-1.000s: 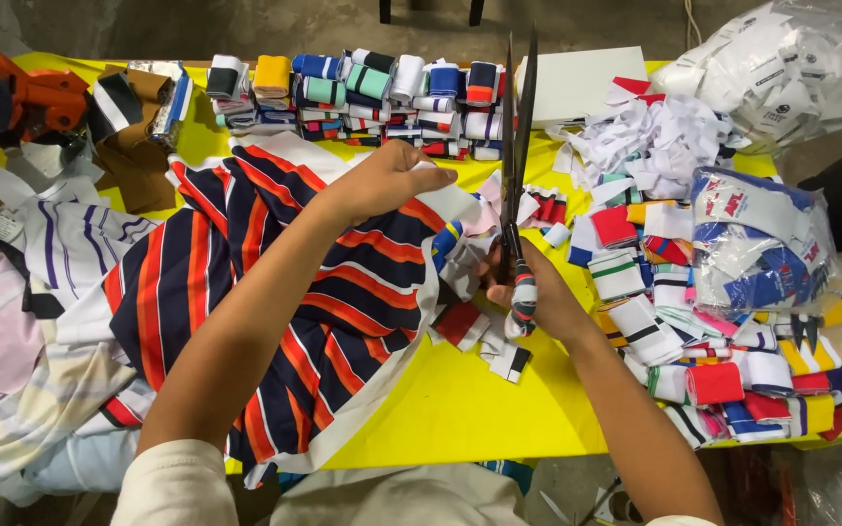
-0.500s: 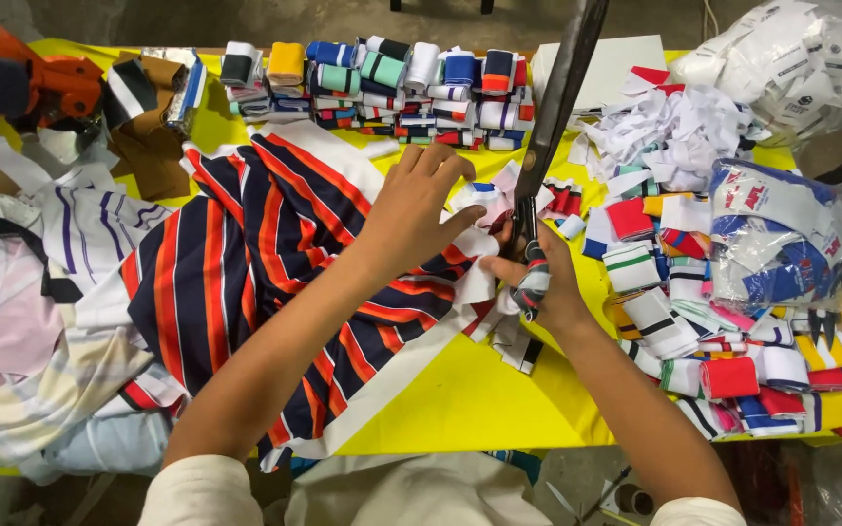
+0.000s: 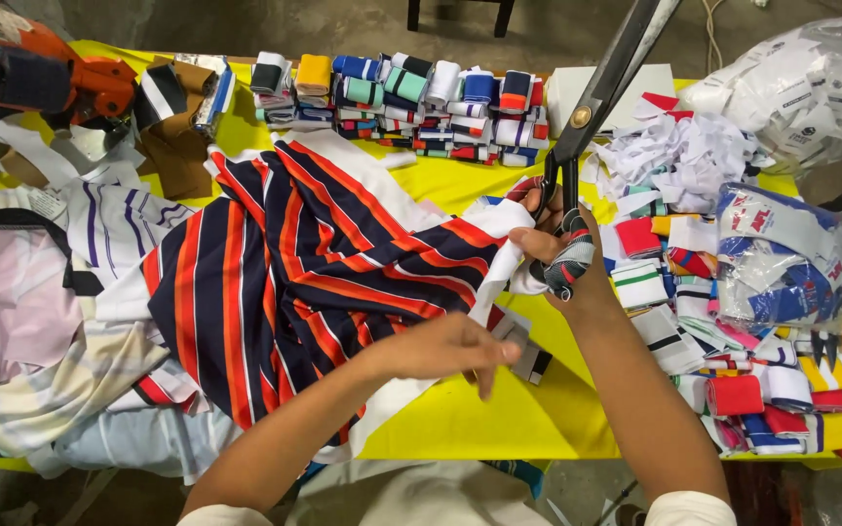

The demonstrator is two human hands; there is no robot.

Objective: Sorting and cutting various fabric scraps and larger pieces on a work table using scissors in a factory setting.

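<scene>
head view: right hand (image 3: 559, 244) gripped scissors (image 3: 592, 107) upright beside striped cloth (image 3: 304, 273); left hand (image 3: 455, 346) lay open-fingered on its white edge. mid-cutting step, i judged; next called for aligning that edge.

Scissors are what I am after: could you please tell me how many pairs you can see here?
1. The black scissors are in the right hand, blades pointing up past the frame's top edge, beside the striped fabric. Others may lie hidden under the cloth piles.
</scene>
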